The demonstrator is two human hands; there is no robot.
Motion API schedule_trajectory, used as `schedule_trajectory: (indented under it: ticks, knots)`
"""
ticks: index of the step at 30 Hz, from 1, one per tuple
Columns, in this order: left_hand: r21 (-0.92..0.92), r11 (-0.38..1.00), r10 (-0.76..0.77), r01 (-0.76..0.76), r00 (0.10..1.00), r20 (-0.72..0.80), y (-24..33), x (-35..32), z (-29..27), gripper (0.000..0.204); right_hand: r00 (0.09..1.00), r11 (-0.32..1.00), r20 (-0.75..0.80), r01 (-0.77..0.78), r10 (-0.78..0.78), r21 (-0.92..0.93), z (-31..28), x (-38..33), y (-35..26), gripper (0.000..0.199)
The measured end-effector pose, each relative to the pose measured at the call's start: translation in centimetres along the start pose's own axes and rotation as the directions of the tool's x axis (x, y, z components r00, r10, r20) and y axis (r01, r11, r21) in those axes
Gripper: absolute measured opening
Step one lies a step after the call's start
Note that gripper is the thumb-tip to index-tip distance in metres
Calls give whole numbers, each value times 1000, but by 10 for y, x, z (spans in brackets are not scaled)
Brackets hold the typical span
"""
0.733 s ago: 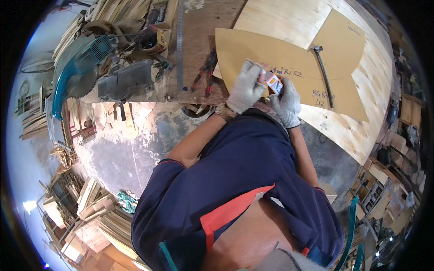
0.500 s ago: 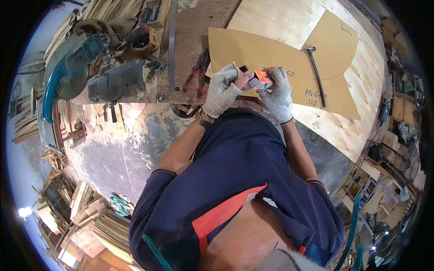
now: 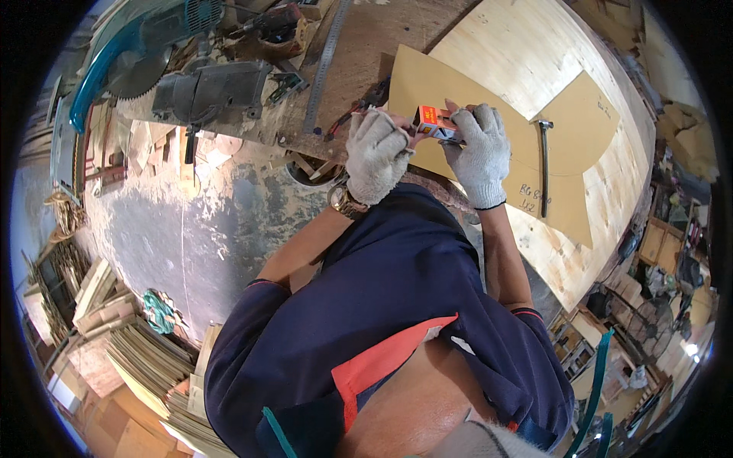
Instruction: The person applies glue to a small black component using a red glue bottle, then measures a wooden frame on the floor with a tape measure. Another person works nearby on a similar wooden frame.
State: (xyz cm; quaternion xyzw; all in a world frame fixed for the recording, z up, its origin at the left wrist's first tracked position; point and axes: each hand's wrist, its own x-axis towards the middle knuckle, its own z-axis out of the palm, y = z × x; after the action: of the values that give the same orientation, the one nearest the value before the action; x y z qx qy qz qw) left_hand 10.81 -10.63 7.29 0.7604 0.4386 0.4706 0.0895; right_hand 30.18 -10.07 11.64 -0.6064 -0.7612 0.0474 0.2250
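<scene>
Both gloved hands, left hand [image 3: 378, 149] and right hand [image 3: 481, 149], apparently grip a small orange box [image 3: 429, 120].

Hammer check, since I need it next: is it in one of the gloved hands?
No, the hammer lies on the brown board, apart from both hands.

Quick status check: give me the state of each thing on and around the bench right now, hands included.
Left hand: gloved, closed on the small box.
Right hand: gloved, gripping the small box from the other side.
Small orange box: held off the bench between both hands; open or shut, cannot tell.
Hammer: lying flat on the cardboard template, untouched.
Cardboard template: flat on the plywood sheet.
Steel ruler: lying flat on the bench.
Mitre saw: blade guard down, nobody at it.
</scene>
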Motion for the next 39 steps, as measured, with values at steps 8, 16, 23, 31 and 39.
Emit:
schedule_trajectory:
  ticks: [8,16,23,31,39]
  knots:
    - [-802,-29,-651,597,597,468,-21,-15,3,33,968,995,228,98,-103,35,-18,22,-20,46]
    - [-741,-585,-565,329,490,664,-57,-39,21,34,895,959,347,249,-281,135,-13,66,-59,43]
    - [-767,-610,-584,201,540,606,-92,-63,4,27,955,924,213,118,-205,363,10,72,-67,41]
    - [-790,-181,-740,586,448,502,-125,-49,-31,12,966,883,257,-138,19,450,39,70,-48,39]
    - [-666,186,-787,722,515,339,-143,-46,-46,21,975,857,222,-124,11,500,63,63,-31,34]
